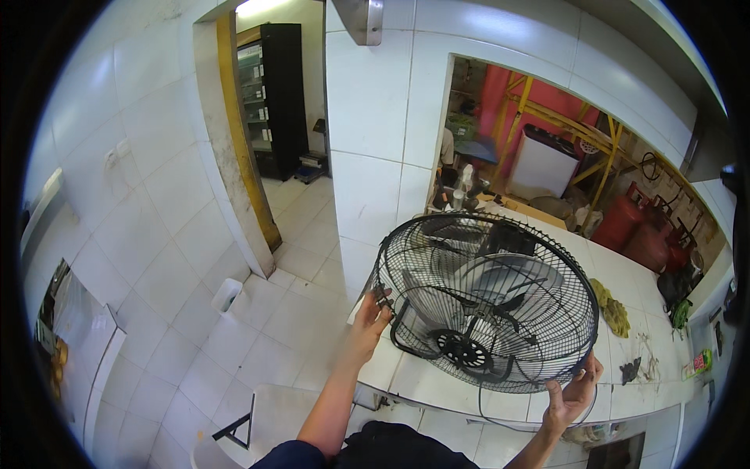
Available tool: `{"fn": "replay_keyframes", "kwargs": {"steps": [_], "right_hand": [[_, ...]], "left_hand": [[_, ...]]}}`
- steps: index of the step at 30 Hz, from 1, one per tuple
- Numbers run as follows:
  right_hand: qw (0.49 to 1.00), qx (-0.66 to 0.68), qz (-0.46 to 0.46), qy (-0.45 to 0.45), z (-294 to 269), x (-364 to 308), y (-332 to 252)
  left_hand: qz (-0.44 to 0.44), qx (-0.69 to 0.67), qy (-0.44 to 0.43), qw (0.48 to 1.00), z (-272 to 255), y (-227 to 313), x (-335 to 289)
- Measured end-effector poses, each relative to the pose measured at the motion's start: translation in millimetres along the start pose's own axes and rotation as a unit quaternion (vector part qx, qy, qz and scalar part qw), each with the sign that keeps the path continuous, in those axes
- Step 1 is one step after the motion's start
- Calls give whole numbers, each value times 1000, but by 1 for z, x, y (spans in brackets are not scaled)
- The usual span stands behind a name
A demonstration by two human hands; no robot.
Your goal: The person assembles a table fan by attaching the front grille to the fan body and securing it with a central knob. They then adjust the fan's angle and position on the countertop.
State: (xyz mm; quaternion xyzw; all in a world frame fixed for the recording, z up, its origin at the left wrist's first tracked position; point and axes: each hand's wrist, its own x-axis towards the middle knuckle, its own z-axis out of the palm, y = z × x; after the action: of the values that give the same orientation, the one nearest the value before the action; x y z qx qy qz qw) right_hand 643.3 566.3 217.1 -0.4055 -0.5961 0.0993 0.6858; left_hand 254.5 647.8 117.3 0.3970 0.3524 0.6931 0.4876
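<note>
- So the black wire-cage fan [469, 352] sits right between the two hands, with most of the cage out past a line drawn from one to the other.
- Left hand [373, 319] has its fingers hooked on the left rim, right hand [574, 391] is pinching the lower-right rim, thumb toward the camera. Both are holding the fan, no free hand here.
- Neither one's really nearer, both are on the rim. Left one just reaches further from the body.
- Cage is round-ish, looks like a wide oval from here, long way running upper left to lower right.
- It's over the white tiled counter [642, 288]; can't tell if it's resting there or lifted.
- Thin dark cord [500, 422] droops off the near side. Yellow-green cloth [611, 310] lies just right of the cage.
</note>
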Motion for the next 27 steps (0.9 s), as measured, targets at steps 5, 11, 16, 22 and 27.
{"fn": "replay_keyframes", "kwargs": {"steps": [5,11,16,22,27], "right_hand": [[1000,-12,-12,-5,-3,1,4],[1000,-21,-14,-5,1,3,1],[999,-16,-35,-8,2,3,-5],[999,-19,-28,-9,2,7,-3],[999,-16,-39,-13,5,8,4]], "left_hand": [[-10,-3,-5,1000,1,-1,6],[-10,-1,-9,1000,-1,1,16],[11,-20,-24,999,-4,3,21],[-26,2,-14,1000,-2,3,25],[-4,4,-20,1000,-3,-4,31]]}}
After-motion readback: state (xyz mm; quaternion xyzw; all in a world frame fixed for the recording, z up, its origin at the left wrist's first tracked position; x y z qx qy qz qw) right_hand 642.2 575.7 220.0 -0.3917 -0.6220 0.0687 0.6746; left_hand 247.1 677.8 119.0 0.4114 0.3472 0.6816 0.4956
